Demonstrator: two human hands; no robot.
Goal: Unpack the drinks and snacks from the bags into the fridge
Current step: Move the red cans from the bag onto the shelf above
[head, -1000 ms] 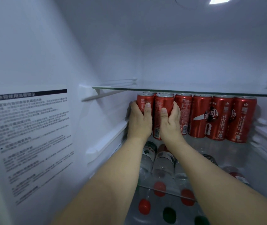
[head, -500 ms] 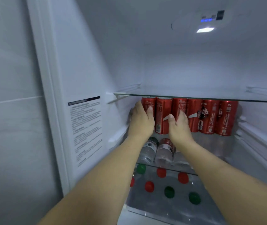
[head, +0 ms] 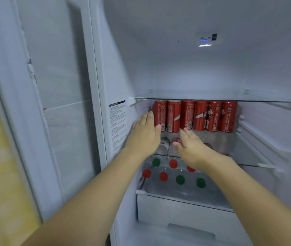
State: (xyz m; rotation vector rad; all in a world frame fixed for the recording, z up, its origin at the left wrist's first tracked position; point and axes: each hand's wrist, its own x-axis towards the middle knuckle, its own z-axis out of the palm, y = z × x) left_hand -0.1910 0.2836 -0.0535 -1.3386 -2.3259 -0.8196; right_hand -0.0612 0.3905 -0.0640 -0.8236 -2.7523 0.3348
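Observation:
A row of several red cola cans point(head: 200, 115) stands upright on the middle glass shelf point(head: 244, 162) of the open fridge. My left hand point(head: 145, 134) hovers in front of the leftmost can with straight fingers and holds nothing. My right hand point(head: 190, 148) is lower, in front of the shelf edge, fingers loose and empty. Clear water bottles point(head: 164, 145) lie behind my hands on the same shelf. Under that shelf stand bottles with red and green caps point(head: 180, 179), seen from above.
An upper glass shelf point(head: 212, 100) sits just above the can tops. A white drawer point(head: 185, 213) closes off the bottom. The fridge's left wall carries a printed label point(head: 117, 125). Shelf rails point(head: 263, 137) line the right wall. A closed door point(head: 56, 103) stands at left.
Both hands have let go of the two leftmost cans and pulled back with fingers straightened. The camera has backed away from the fridge, showing more of the door and drawer.

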